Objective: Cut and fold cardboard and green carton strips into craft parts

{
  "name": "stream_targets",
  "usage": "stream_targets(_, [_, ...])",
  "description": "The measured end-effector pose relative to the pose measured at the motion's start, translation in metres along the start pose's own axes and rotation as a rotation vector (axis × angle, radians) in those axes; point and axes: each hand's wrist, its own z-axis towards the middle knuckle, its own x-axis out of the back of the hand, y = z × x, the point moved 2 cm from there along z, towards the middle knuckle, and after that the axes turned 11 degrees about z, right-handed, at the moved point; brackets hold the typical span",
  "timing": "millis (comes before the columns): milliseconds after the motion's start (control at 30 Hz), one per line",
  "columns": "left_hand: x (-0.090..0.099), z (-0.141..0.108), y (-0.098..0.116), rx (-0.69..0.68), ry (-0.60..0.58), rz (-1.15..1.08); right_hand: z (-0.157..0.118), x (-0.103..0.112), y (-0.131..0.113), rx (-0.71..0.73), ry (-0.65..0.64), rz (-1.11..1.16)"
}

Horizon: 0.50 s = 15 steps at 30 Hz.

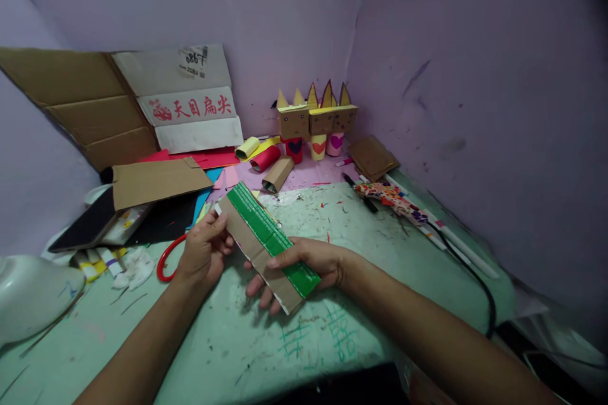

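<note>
"What's looking finished, far?"
"Three brown box-headed cardboard figures [321, 121]; loose red, yellow and brown tubes [266, 157] are lying headless. Near centre, your left hand [205, 248] and right hand [301, 261] are gripping a flat green-and-brown cardboard strip [260, 242]."

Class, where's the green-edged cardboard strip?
Head view, just left of centre: the cardboard strip is in the right hand, its far end at the left hand.
</note>
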Motion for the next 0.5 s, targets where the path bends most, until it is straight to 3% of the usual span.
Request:
stream_targets(133, [-0.012,-0.013,-0.008,0.147,-0.175,0.045,-0.001,0.000,-0.004,0.021,-0.015,-0.060])
stream_targets(267, [-0.010,-0.014,-0.011,0.140,-0.162,0.005,-0.007,-0.004,-0.006,0.072,0.078,-0.176])
stream_targets(367, [0.000,-0.008,-0.005,0.072,-0.081,-0.078,-0.011,-0.008,-0.008,0.357,0.254,-0.473])
stream_targets(500, [0.007,-0.007,0.001,0.030,-0.081,-0.142,-0.017,-0.014,-0.006,0.887,0.635,-0.965])
